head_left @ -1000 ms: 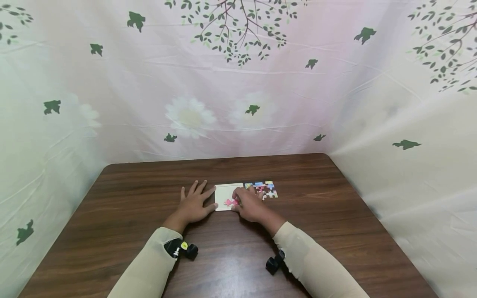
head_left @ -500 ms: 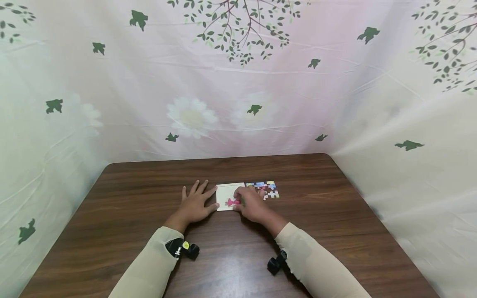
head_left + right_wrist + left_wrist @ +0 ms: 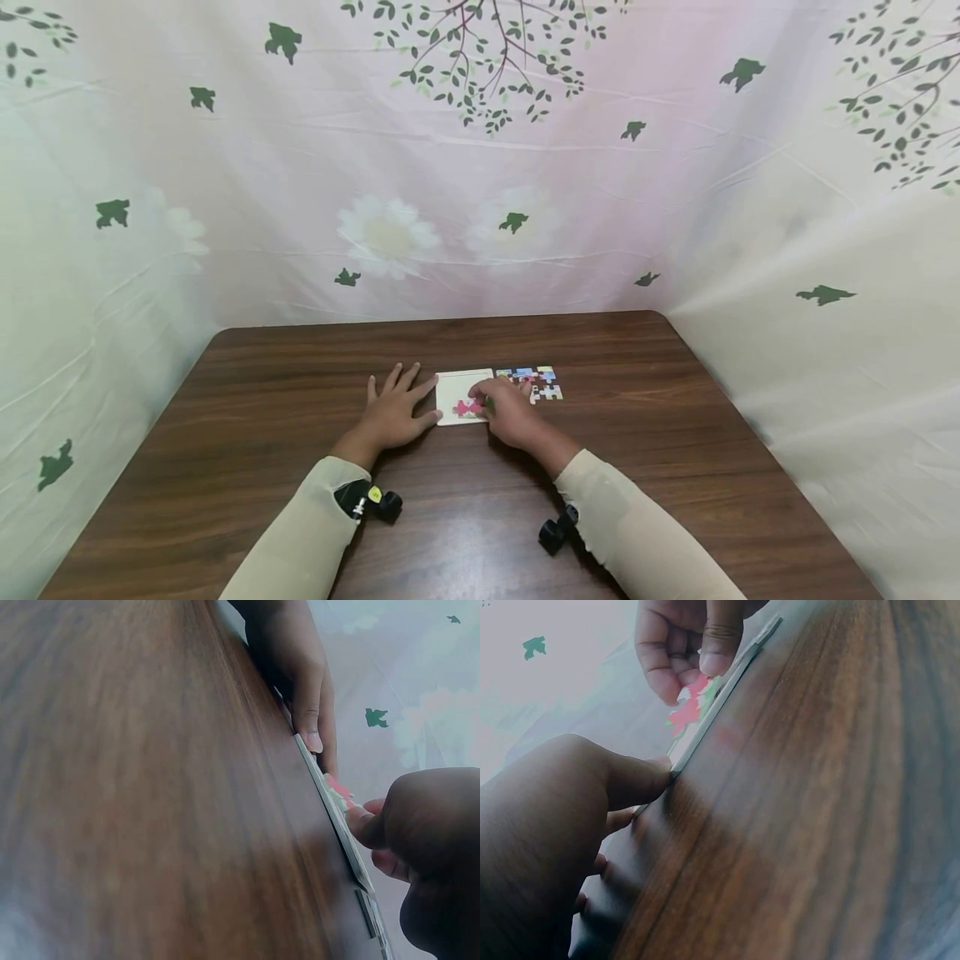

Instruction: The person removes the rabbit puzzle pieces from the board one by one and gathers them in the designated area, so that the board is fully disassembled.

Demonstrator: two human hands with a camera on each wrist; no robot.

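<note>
A white puzzle board (image 3: pixel 453 385) lies on the table, with pink jigsaw pieces (image 3: pixel 460 408) near its front edge. My left hand (image 3: pixel 388 417) rests flat to the left of it, fingers spread; the thumb and forefinger touch the board's left edge. Over the board's right part, my right hand (image 3: pixel 512 415) pinches a jigsaw piece between thumb and fingers. The left wrist view shows a pink and green piece (image 3: pixel 700 688) under the right thumb, beside another pink piece (image 3: pixel 684 718). Part of the pinched piece is hidden by the fingers.
Several loose jigsaw pieces (image 3: pixel 546 380) lie right of the board, partly behind my right hand. The brown wooden table (image 3: pixel 300 358) reaches back to a printed curtain (image 3: pixel 435 167), which also hangs along both sides.
My right thumb has drawn in from the board's front edge toward the pinched piece. My left hand keeps its place; the whole view has shifted slightly.
</note>
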